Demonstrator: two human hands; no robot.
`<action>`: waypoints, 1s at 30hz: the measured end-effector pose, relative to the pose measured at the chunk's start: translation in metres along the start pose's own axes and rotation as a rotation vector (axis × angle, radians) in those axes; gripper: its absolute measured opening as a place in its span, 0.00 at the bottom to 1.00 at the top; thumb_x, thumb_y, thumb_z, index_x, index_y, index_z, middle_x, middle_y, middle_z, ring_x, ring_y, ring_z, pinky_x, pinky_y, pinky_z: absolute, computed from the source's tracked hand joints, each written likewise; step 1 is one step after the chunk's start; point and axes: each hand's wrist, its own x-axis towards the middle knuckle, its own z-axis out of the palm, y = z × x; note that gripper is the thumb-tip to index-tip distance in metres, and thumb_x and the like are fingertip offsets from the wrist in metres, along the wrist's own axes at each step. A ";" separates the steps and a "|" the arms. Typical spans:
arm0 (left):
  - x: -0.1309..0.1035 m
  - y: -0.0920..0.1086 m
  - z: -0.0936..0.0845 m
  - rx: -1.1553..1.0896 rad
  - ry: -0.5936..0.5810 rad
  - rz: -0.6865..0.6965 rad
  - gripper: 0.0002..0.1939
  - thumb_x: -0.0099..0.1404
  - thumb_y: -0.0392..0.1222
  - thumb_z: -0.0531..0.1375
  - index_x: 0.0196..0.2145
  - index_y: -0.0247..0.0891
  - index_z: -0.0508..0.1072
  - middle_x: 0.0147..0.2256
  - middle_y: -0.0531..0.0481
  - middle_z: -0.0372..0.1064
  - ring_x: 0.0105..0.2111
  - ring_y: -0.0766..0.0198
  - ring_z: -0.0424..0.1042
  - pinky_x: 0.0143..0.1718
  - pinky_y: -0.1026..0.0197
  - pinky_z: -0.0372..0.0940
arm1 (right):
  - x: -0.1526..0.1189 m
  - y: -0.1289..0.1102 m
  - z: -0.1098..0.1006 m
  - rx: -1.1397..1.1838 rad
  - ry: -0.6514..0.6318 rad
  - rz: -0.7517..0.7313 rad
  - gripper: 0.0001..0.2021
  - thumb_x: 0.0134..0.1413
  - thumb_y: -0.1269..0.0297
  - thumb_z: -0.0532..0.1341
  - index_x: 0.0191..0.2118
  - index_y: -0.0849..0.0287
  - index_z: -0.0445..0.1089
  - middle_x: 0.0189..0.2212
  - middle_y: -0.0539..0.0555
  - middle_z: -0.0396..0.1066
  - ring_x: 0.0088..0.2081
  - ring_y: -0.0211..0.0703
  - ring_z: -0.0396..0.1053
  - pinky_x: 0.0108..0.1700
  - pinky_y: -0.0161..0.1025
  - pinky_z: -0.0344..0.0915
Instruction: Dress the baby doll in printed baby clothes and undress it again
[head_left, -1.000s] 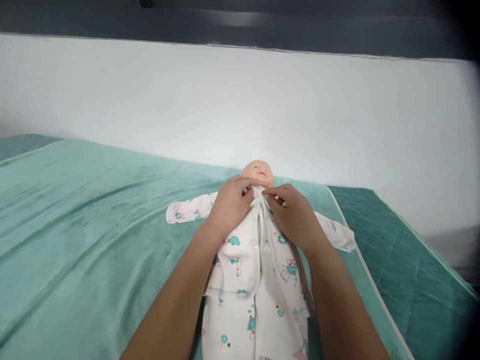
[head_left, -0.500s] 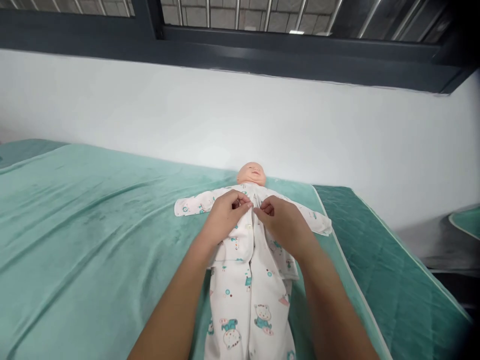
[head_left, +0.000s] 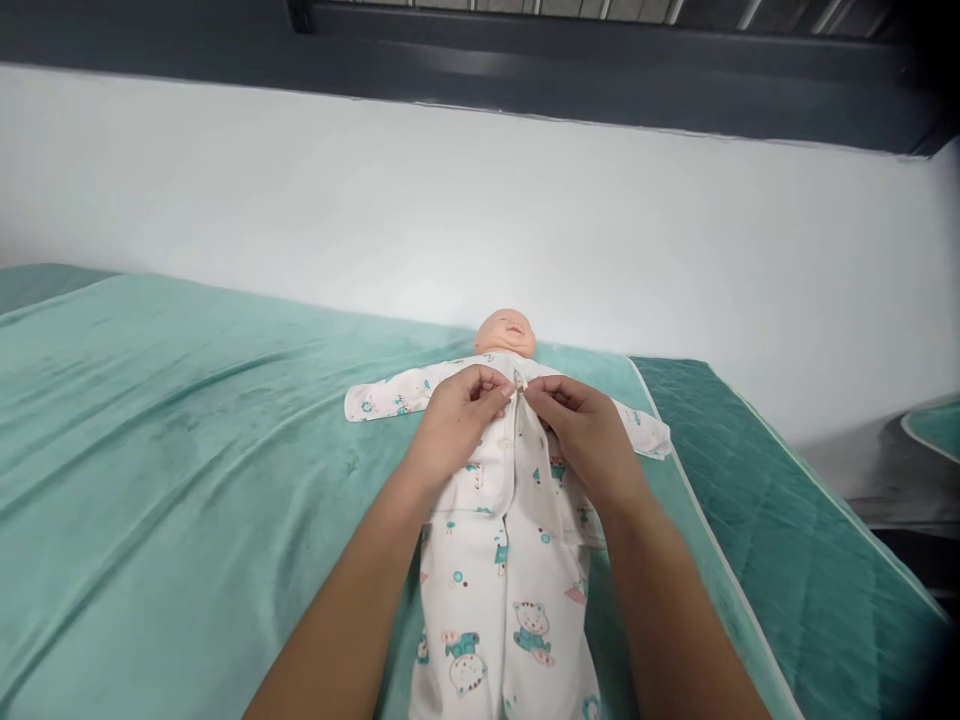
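A doll (head_left: 506, 333) lies on its back in a white jacket (head_left: 487, 470) and white trousers (head_left: 469, 600) printed with bears. My left hand (head_left: 466, 412) pinches one front edge of the jacket near the chest. Close beside it, my right hand (head_left: 577, 415) pinches the opposite front edge, thumb and forefinger together. The fingertips of both hands nearly meet just below the collar. Lower down, the jacket front hangs apart over the trousers. Both sleeves stretch outward, and a button shows on the left front panel.
A light green blanket (head_left: 187, 480) with folds lies under the doll. To the right is a darker quilted green cover (head_left: 780, 500). A white wall (head_left: 450, 200) rises behind, below a dark window frame (head_left: 525, 70). Part of another green cover (head_left: 937, 428) shows at the far right.
The view has tilted down, so less of the window shows. My hands have drawn the two jacket edges closer together at the chest.
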 end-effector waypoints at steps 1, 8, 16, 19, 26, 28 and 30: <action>0.001 -0.001 -0.002 -0.019 -0.021 -0.002 0.10 0.65 0.48 0.59 0.35 0.38 0.73 0.27 0.54 0.66 0.27 0.69 0.62 0.29 0.65 0.56 | -0.001 0.002 0.000 0.015 0.010 -0.001 0.15 0.51 0.50 0.64 0.37 0.57 0.75 0.23 0.46 0.66 0.20 0.32 0.55 0.19 0.31 0.53; 0.000 -0.002 -0.004 -0.055 -0.046 -0.017 0.09 0.63 0.46 0.61 0.36 0.38 0.73 0.29 0.54 0.67 0.28 0.69 0.63 0.29 0.66 0.56 | -0.003 0.012 0.003 0.051 0.016 -0.094 0.14 0.52 0.54 0.66 0.41 0.56 0.76 0.34 0.50 0.75 0.35 0.37 0.70 0.36 0.33 0.66; 0.001 -0.008 -0.003 -0.092 -0.031 -0.015 0.08 0.61 0.43 0.63 0.36 0.38 0.70 0.32 0.53 0.69 0.31 0.68 0.70 0.33 0.65 0.62 | -0.003 0.011 0.003 -0.044 -0.076 -0.091 0.15 0.51 0.56 0.66 0.42 0.57 0.71 0.31 0.50 0.74 0.31 0.37 0.68 0.33 0.34 0.63; -0.001 -0.006 -0.005 -0.105 -0.073 -0.021 0.10 0.61 0.45 0.63 0.38 0.39 0.70 0.32 0.53 0.69 0.31 0.68 0.71 0.33 0.64 0.63 | -0.003 0.010 0.006 -0.150 -0.035 -0.101 0.13 0.50 0.58 0.67 0.41 0.56 0.70 0.28 0.48 0.72 0.29 0.37 0.67 0.33 0.35 0.63; -0.003 -0.004 -0.004 -0.038 -0.090 -0.018 0.14 0.60 0.50 0.64 0.39 0.39 0.71 0.33 0.52 0.70 0.32 0.67 0.68 0.32 0.65 0.61 | -0.004 0.009 0.012 -0.321 0.016 -0.139 0.10 0.51 0.59 0.63 0.39 0.55 0.67 0.27 0.47 0.71 0.29 0.39 0.67 0.33 0.37 0.63; -0.002 -0.005 -0.002 -0.026 -0.069 -0.026 0.14 0.59 0.49 0.65 0.39 0.39 0.71 0.34 0.52 0.70 0.32 0.67 0.68 0.32 0.65 0.61 | -0.005 0.009 0.013 -0.345 0.022 -0.159 0.10 0.52 0.60 0.62 0.40 0.55 0.66 0.27 0.47 0.71 0.29 0.39 0.67 0.33 0.37 0.63; -0.002 -0.006 0.001 -0.023 -0.035 -0.042 0.13 0.59 0.47 0.64 0.39 0.39 0.72 0.33 0.52 0.70 0.31 0.68 0.68 0.32 0.65 0.61 | -0.005 0.010 0.013 -0.356 0.022 -0.167 0.12 0.52 0.61 0.62 0.42 0.54 0.65 0.26 0.45 0.70 0.28 0.39 0.67 0.32 0.37 0.62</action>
